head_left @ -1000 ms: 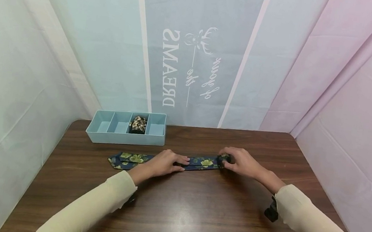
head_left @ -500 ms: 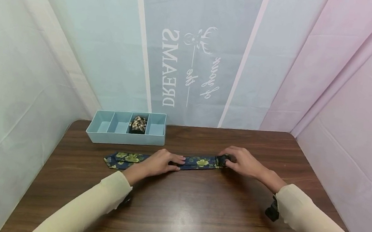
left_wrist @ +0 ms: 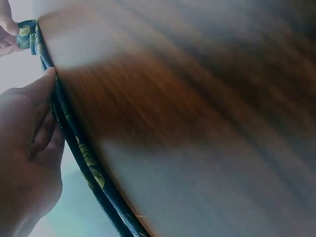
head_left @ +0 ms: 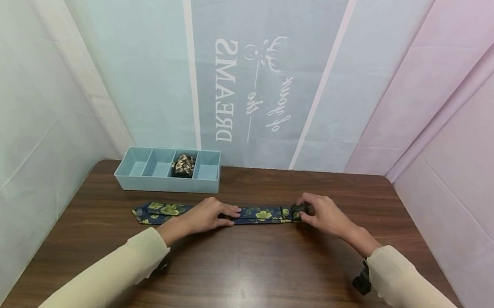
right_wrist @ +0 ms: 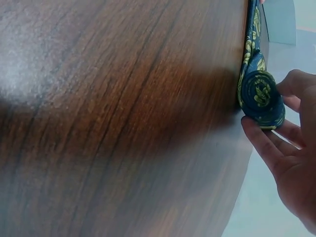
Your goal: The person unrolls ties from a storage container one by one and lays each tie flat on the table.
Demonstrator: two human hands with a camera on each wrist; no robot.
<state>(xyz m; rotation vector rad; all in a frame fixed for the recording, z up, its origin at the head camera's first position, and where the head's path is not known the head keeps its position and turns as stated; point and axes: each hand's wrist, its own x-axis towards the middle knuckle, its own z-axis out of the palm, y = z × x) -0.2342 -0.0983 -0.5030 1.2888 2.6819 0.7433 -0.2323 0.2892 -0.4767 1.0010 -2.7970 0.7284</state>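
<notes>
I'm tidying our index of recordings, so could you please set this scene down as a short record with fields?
Item handled: floral tie, dark blue with yellow-green flowers
Item state: partly rolled, the rest lying lengthwise on the table
Left side: left hand rests on the unrolled stretch
Right side: right hand grips the rolled end
Container: light blue tray, four compartments
Container contents: dark floral bundle, third compartment from left
Surface: dark wood grain

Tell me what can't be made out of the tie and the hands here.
Head view: the stretch of tie under the left hand, which covers it.
Left wrist view: most of the right hand, cut off by the left edge.
Right wrist view: the tie's far end, cut off by the top edge.
</notes>
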